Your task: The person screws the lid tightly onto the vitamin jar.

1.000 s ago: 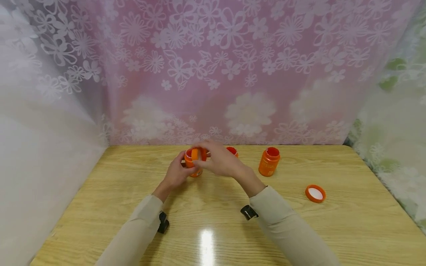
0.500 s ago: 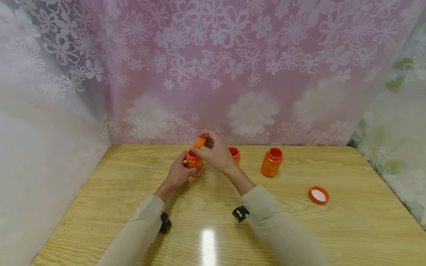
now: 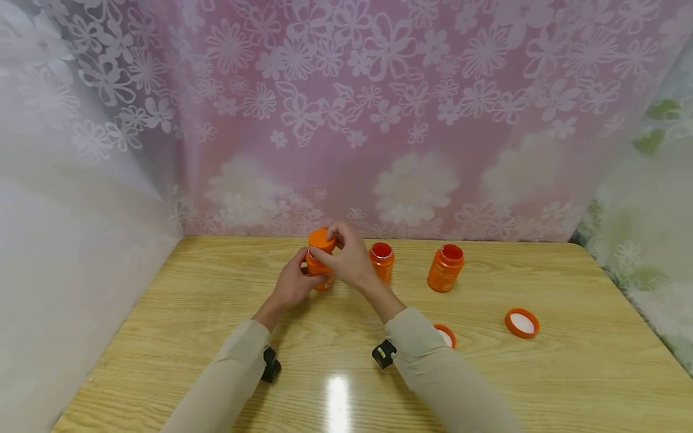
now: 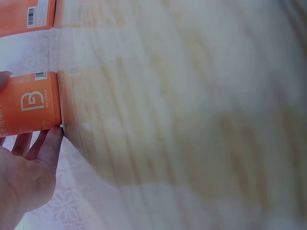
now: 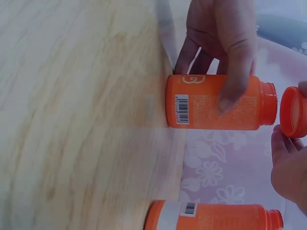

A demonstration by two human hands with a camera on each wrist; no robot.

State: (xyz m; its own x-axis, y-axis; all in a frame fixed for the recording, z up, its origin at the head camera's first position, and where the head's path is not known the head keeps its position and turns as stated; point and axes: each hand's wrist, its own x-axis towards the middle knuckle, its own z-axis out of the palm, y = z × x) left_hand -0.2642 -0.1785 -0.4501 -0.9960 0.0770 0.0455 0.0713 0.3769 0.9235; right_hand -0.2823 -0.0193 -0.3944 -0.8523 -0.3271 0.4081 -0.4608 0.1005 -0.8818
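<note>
On the left of the group, an orange plastic jar (image 3: pixel 320 264) with a bare threaded neck stands upright on the table. My left hand (image 3: pixel 292 285) holds it round the side, thumb across the front; in the right wrist view that thumb lies over the printed text of the jar (image 5: pixel 201 115). My right hand (image 3: pixel 349 258) pinches an orange screw lid (image 3: pixel 322 239) by its edge, top side up, over the jar's mouth. A narrow gap shows between the lid (image 5: pixel 293 112) and the neck in the right wrist view.
Two more lidless orange jars stand to the right, a nearer one (image 3: pixel 382 262) beside my right hand and a farther one (image 3: pixel 446 268). One lid (image 3: pixel 522 323) lies inside up at the right; another lid (image 3: pixel 446 334) is partly hidden by my right sleeve. A floral curtain (image 3: pixel 379 150) hangs behind.
My right hand has turned the lid from on edge to nearly level and brought it over the jar's mouth. As the right forearm shifted left, a lid came into view beside the sleeve.
</note>
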